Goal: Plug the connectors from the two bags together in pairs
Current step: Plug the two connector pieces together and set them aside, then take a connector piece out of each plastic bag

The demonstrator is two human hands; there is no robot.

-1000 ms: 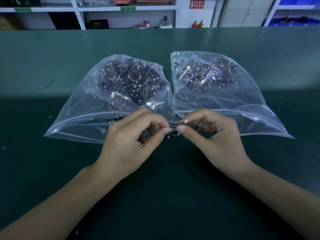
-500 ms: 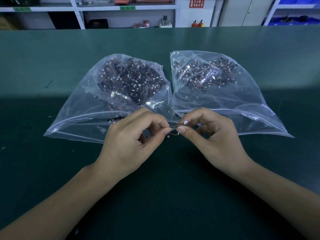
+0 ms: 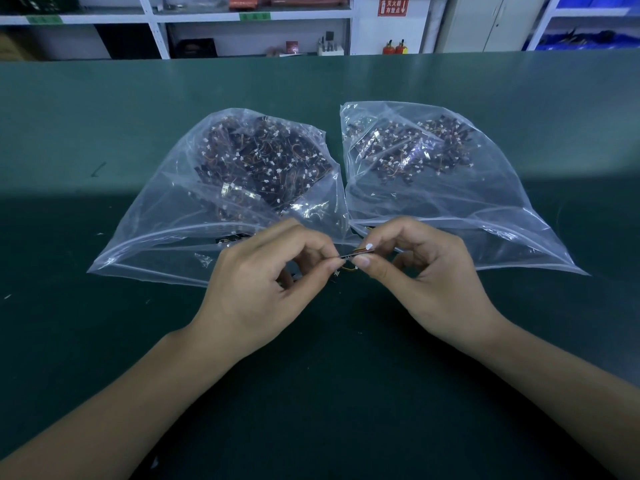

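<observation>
Two clear plastic bags lie side by side on the green table, mouths toward me: the left bag [image 3: 162, 233] and the right bag [image 3: 491, 209], each holding several small dark connector parts with thin wires and white plugs. In front of the bag mouths, my left hand [image 3: 263, 289] and my right hand [image 3: 426, 271] meet fingertip to fingertip. Between them runs a short wired connector [image 3: 351, 253]. My left thumb and forefinger pinch its dark end. My right fingers pinch the end with the small white plug [image 3: 370, 247]. A loose wired piece [image 3: 344, 270] lies on the table just below the fingertips.
The green table [image 3: 311, 393] stretches wide around the bags. Behind its far edge stand white shelves [image 3: 249, 26] with small items, a cabinet, and blue bins [image 3: 588, 39] at the right.
Both hands stay almost still, pinching the connector; the white plug has shifted slightly at my right fingertips.
</observation>
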